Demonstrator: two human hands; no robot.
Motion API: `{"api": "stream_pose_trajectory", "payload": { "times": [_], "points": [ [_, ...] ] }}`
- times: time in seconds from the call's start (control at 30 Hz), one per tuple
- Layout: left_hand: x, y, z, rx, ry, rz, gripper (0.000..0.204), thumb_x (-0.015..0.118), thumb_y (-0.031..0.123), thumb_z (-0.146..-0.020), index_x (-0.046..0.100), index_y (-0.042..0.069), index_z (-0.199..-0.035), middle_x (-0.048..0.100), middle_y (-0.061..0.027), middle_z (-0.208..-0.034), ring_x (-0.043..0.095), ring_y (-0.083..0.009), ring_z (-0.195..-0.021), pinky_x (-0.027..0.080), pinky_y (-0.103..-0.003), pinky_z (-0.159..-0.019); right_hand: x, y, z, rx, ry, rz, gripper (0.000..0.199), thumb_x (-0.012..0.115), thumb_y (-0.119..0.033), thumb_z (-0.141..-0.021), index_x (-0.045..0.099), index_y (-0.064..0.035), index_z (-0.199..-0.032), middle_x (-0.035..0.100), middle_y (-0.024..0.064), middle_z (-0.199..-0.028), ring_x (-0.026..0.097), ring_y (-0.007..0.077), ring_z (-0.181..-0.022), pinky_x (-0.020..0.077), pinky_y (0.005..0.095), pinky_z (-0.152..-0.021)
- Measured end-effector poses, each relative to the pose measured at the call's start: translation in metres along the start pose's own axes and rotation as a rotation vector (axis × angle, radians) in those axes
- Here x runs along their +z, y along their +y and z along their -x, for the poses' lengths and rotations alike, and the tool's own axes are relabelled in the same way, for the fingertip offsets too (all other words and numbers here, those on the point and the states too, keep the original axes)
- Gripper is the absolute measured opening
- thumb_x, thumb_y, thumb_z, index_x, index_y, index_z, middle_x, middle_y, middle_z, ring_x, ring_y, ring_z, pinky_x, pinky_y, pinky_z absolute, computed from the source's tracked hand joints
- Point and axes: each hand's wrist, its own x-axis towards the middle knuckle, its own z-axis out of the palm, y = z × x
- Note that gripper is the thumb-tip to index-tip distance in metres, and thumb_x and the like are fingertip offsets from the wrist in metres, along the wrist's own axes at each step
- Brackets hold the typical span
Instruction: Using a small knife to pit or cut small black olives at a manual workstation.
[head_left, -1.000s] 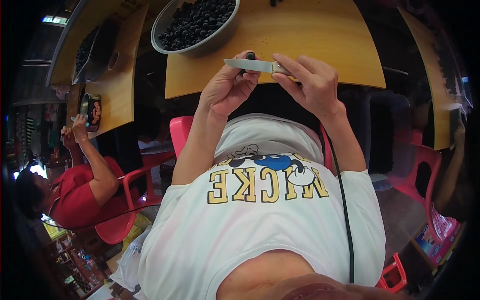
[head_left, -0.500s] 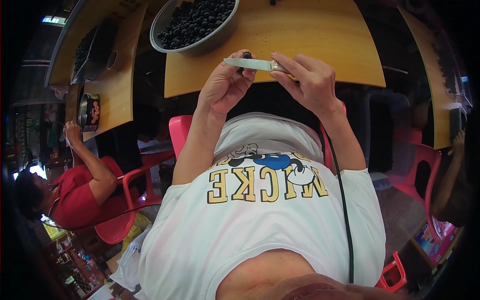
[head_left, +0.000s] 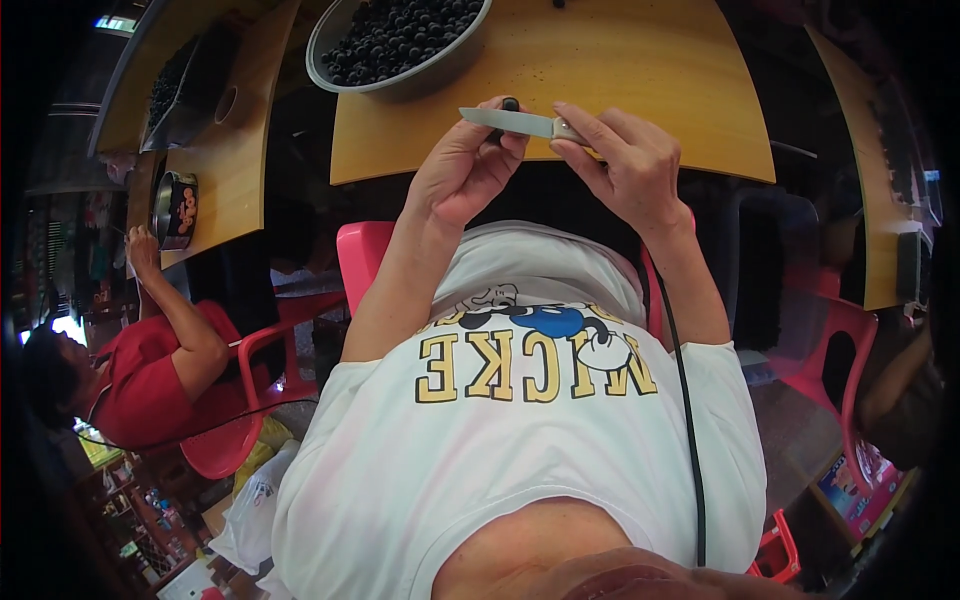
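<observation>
My left hand (head_left: 463, 172) is closed, pinching a small dark oval nut or fruit (head_left: 510, 104) between its fingertips above the near edge of the wooden table (head_left: 620, 70). In my right hand (head_left: 640, 155) is a small knife (head_left: 515, 122) with a pale handle. Its blade points left and passes across the dark piece, which hides part of that piece; whether the edge has gone into it I cannot tell. Beyond my left hand stands a grey plastic bowl (head_left: 440, 78) heaped with similar dark round pieces.
A loose dark piece (head_left: 558, 3) lies at the table's far side. To the left, a person in red (head_left: 165, 375) sits by another table (head_left: 225, 190) with a round tin (head_left: 177, 210) and a dark tray (head_left: 185, 95). Red chairs (head_left: 830, 350) and a black cable (head_left: 690, 430) are nearby.
Both hands have shifted slightly right and up together with the knife and the dark piece. The blade now tilts a little more, tip higher. Both grips stay the same.
</observation>
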Motion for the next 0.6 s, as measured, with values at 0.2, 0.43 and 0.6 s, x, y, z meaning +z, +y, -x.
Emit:
{"api": "stream_pose_trajectory", "payload": {
  "times": [0.2, 0.43, 0.6],
  "points": [
    [-0.0031, -0.0006, 0.0013, -0.024, -0.015, 0.071, 0.017, 0.059, 0.007, -0.091, 0.056, -0.005, -0.102, 0.058, -0.0111, -0.091, 0.059, -0.0180, -0.080, 0.054, -0.024, -0.068, -0.0004, 0.0005, 0.0011, 0.041, -0.021, 0.010, 0.030, 0.072, -0.023, -0.079, 0.069, -0.0104, -0.106, 0.055, 0.0038, -0.063, 0.054, 0.0183, -0.051, 0.0419, 0.0297, -0.047],
    [-0.0010, 0.0010, 0.0007, 0.104, -0.075, -0.168, 0.015, 0.057, 0.008, -0.092, 0.057, -0.003, -0.102, 0.060, -0.0117, -0.095, 0.059, -0.0159, -0.079, 0.053, -0.026, -0.072, 0.0011, 0.0004, -0.0003, 0.028, -0.024, -0.008, 0.030, 0.072, -0.023, -0.079, 0.068, -0.0101, -0.106, 0.055, 0.0034, -0.062, 0.054, 0.0179, -0.051, 0.0416, 0.0296, -0.047],
    [-0.0015, 0.0013, -0.0013, 0.121, -0.139, -0.186, 0.014, 0.056, 0.008, -0.092, 0.057, -0.002, -0.101, 0.060, -0.0117, -0.096, 0.059, -0.0146, -0.080, 0.052, -0.026, -0.073, 0.0017, 0.0010, 0.0006, 0.042, -0.036, -0.007, 0.030, 0.071, -0.023, -0.079, 0.069, -0.0104, -0.106, 0.055, 0.0030, -0.062, 0.052, 0.0179, -0.050, 0.0410, 0.0296, -0.047]
  ]
}}
